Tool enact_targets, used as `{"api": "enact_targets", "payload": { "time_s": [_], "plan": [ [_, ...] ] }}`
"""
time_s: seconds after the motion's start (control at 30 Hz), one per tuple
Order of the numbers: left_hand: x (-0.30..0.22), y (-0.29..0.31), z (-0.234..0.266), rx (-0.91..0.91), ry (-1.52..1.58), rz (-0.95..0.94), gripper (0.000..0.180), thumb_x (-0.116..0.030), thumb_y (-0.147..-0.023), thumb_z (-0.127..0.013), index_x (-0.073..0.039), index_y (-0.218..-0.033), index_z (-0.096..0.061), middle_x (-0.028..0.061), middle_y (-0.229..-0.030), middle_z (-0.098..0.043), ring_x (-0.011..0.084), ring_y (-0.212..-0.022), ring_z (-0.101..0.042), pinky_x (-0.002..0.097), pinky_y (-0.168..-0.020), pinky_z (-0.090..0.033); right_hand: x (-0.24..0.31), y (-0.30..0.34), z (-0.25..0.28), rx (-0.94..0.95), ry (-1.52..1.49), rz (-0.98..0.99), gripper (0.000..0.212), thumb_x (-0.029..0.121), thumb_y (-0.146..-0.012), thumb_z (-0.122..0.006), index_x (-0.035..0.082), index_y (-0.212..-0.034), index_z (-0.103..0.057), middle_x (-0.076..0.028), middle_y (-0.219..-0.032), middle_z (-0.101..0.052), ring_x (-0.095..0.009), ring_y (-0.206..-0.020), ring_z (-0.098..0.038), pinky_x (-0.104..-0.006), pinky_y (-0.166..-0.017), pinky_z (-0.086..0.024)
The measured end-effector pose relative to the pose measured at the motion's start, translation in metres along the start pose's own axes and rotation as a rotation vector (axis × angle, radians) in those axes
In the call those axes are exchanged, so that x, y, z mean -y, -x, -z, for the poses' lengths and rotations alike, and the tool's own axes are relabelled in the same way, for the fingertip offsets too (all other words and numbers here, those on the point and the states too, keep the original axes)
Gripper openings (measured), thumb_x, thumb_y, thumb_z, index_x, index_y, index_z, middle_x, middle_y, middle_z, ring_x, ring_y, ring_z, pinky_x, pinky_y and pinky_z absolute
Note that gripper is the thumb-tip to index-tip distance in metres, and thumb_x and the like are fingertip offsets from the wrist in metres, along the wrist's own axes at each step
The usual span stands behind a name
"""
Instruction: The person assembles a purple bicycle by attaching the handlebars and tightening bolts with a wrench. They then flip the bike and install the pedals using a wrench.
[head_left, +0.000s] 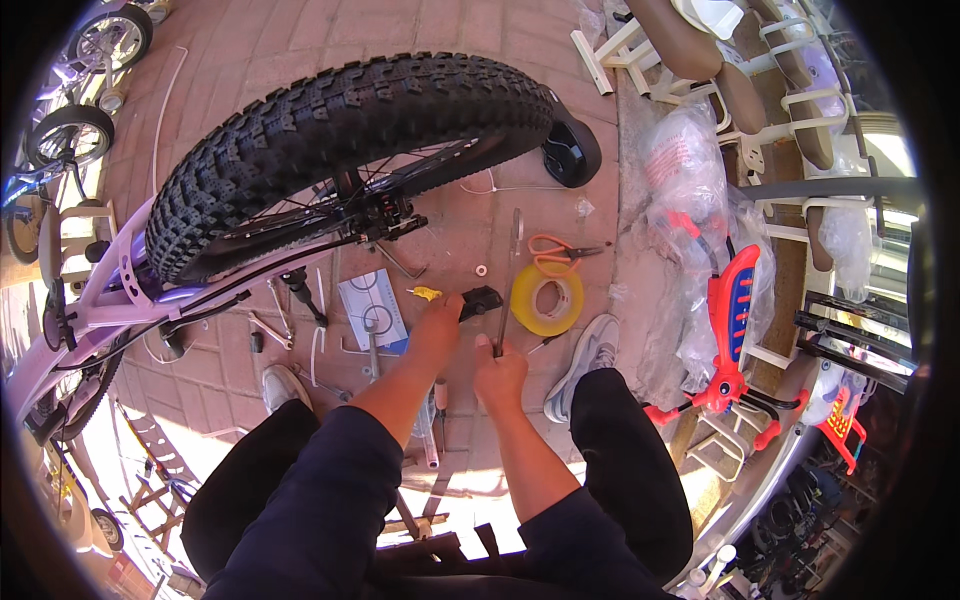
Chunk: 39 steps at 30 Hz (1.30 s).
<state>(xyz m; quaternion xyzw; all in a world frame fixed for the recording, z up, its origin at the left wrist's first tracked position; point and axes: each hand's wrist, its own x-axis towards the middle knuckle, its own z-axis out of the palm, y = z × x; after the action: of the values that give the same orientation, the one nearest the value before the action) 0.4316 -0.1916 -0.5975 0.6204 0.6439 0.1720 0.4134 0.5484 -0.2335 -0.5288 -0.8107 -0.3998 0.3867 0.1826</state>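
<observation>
My left hand (438, 328) is closed on a black blocky part (482, 303) that looks like a bicycle pedal. Close to its right, my right hand (500, 374) grips a long thin metal wrench (510, 272), its far end pointing away from me. The wrench runs just beside the black part; whether they touch, I cannot tell. A small yellow piece (426, 293) shows by my left fingers. Beyond my hands a purple bicycle (128, 262) lies with its knobby black tire (350, 110) toward me. Orange-handled scissors (560, 252) and a yellow tape roll (520, 305) rest on my right.
A printed sheet (372, 306), a hex key (400, 262) and several tools lie on the brick paving (230, 380) left of my hands. A black saddle (572, 152) sits past the tire. Along the right stand a red-and-blue ride-on toy (732, 320), plastic-wrapped parts (690, 160) and beige frames (800, 110).
</observation>
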Motion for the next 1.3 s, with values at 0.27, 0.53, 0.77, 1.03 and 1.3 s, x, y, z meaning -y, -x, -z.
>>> {"api": "enact_targets", "payload": {
  "time_s": [0.27,0.53,0.77,1.03,1.3],
  "plan": [
    [0.010,0.027,-0.014,-0.075,-0.121,-0.266,0.023,-0.004,-0.085,-0.058,-0.005,-0.108,-0.058,0.0133,-0.114,-0.063,0.0351,-0.112,-0.060,0.0426,-0.088,-0.054,0.015,-0.014,0.002,-0.066,0.305,0.025,0.041,0.037,-0.089,-0.069,-0.003,-0.096,-0.066,-0.028,-0.085,-0.068,-0.046,-0.086,-0.067,-0.0501,-0.077,-0.051],
    [-0.002,0.031,0.009,0.099,0.044,0.205,0.043,-0.005,-0.077,-0.067,-0.003,-0.118,-0.056,0.0211,-0.124,-0.060,0.0380,-0.115,-0.058,0.0454,-0.096,-0.048,-0.019,0.006,0.003,-0.258,0.073,0.013,0.026,0.020,-0.082,-0.075,0.000,-0.093,-0.062,-0.019,-0.082,-0.068,-0.040,-0.081,-0.067,-0.0466,-0.076,-0.051],
    [0.001,0.059,0.015,-0.232,-0.225,-0.106,0.059,-0.010,-0.075,-0.073,-0.004,-0.129,-0.052,0.0173,-0.134,-0.054,0.0370,-0.123,-0.051,0.0501,-0.101,-0.039,-0.135,0.018,0.018,-0.240,0.230,-0.254,0.026,0.019,-0.077,-0.076,0.002,-0.085,-0.059,-0.019,-0.081,-0.069,-0.040,-0.082,-0.069,-0.0469,-0.076,-0.052],
    [0.003,0.069,-0.053,0.361,-0.015,0.105,0.035,-0.020,-0.081,-0.073,-0.003,-0.109,-0.060,0.0192,-0.101,-0.067,0.0405,-0.096,-0.066,0.0494,-0.080,-0.053,-0.136,0.011,0.002,-0.224,0.272,-0.207,0.023,0.018,-0.076,-0.075,0.003,-0.087,-0.061,-0.017,-0.080,-0.070,-0.038,-0.079,-0.069,-0.0443,-0.074,-0.053],
    [-0.003,0.014,0.002,0.046,0.141,0.011,0.035,-0.013,-0.076,-0.078,-0.004,-0.106,-0.062,0.0198,-0.095,-0.065,0.0409,-0.092,-0.065,0.0452,-0.079,-0.052,-0.074,0.002,0.015,-0.219,-0.082,0.030,0.028,0.028,-0.084,-0.076,0.002,-0.088,-0.067,-0.008,-0.072,-0.064,-0.018,-0.066,-0.061,-0.0331,-0.067,-0.050]
  ]
}}
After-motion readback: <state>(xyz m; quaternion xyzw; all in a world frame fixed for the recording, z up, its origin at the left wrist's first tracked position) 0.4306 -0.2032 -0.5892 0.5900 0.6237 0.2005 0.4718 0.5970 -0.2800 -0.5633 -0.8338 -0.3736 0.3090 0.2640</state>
